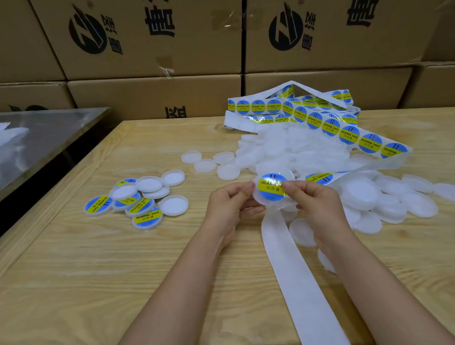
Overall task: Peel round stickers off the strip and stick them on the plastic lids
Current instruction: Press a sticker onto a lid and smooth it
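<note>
1. A shiny grey metal table stands far to the left of the big pile of round white plastic lids. The pile lies on a pale wooden table.
2. A small bunch of white lids lies left of the big pile. Some have blue and yellow round stickers on them and some are bare.
3. The left hand is in front of the big pile. Its curled fingers and thumb pinch the left edge of one white lid.
4. That lid is held between both hands, and a blue and yellow round sticker sits on its top.
5. The right hand pinches the lid's right side, with its thumb on the sticker's edge.
6. A long white paper strip with a row of stickers lies over the big pile. Its bare end runs from the hands toward the person.
7. Brown cardboard boxes with black print stand behind the big pile.
</note>
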The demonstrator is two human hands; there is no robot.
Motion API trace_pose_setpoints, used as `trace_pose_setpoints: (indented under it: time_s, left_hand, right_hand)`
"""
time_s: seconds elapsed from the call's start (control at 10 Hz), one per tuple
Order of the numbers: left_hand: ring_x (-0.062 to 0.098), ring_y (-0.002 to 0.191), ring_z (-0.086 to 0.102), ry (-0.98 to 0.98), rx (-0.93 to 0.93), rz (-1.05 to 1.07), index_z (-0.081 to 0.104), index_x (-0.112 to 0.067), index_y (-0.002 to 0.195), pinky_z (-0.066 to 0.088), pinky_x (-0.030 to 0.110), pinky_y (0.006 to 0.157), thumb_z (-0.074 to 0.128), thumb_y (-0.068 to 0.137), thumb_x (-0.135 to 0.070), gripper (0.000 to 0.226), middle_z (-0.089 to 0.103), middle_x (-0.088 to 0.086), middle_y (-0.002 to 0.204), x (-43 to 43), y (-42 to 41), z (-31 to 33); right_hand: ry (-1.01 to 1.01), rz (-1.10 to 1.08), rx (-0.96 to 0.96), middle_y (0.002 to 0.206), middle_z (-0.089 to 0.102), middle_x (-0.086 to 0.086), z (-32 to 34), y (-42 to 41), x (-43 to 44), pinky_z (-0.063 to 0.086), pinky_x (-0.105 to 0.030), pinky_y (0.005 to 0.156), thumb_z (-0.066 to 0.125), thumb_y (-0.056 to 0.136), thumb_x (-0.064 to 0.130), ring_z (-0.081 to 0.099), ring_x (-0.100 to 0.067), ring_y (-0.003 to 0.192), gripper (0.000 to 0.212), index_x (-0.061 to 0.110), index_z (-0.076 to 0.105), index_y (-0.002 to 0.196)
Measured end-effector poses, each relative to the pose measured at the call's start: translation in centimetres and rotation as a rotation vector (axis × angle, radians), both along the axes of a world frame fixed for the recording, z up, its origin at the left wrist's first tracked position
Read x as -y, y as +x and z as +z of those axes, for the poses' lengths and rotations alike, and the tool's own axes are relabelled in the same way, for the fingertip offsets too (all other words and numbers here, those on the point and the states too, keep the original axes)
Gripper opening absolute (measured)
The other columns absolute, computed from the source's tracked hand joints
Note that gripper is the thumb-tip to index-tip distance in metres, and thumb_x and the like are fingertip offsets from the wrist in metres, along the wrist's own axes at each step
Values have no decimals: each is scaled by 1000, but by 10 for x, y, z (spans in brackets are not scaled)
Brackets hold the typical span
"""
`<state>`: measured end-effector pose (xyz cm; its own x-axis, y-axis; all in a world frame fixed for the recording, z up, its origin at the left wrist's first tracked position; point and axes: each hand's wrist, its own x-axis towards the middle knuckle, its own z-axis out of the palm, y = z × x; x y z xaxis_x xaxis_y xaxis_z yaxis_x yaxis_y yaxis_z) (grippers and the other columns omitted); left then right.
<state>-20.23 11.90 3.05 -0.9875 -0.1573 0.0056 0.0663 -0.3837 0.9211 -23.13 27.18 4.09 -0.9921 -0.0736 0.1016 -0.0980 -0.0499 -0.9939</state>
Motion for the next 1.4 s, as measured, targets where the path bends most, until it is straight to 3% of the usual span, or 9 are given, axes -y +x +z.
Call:
trace_pose_setpoints:
  time_s: [0.5, 1.1, 1.2, 1.3, 1.4]
  left_hand:
    - [19, 71, 71, -18, 24, -10, 69, -4, 87, 56, 23, 59, 57, 91, -13, 16, 73, 10, 78, 0, 2, 1]
    - [21, 70, 71, -27, 23, 8, 68, -2, 85, 56, 24, 58, 60, 88, -11, 13, 73, 11, 78, -1, 2, 1]
    - [21, 70, 71, -26, 25, 10, 68, -1, 85, 56, 25, 57, 61, 87, -12, 13, 73, 12, 78, -1, 2, 1]
    - [22, 70, 71, -41, 24, 14, 68, -2, 83, 57, 26, 58, 62, 87, -11, 12, 73, 12, 78, -2, 3, 2]
    - [21, 69, 70, -60, 18, 25, 68, -3, 81, 56, 26, 58, 62, 88, -10, 12, 73, 11, 76, -3, 3, 3]
  right_hand:
    - [34, 29, -19, 51, 60, 17, 1, 3, 1, 36, -4, 51, 69, 83, 17, 49, 9, 50, 18, 17, 67, 65]
    - [91, 13, -24, 79, 72, -13, 0, 3, -1, 43, -13, 59, 72, 81, 19, 57, -9, 68, 12, 11, 72, 71]
    - [117, 7, -31, 83, 70, -18, 0, 3, -1, 43, -20, 64, 72, 81, 20, 56, -11, 70, 13, 12, 72, 72]
    - [151, -11, -41, 82, 69, -19, -1, 3, -2, 42, -24, 64, 72, 81, 22, 54, -14, 69, 14, 11, 71, 72]
    - [231, -50, -78, 75, 69, -9, -2, 2, -1, 42, -22, 63, 73, 80, 25, 55, -12, 66, 15, 12, 69, 74]
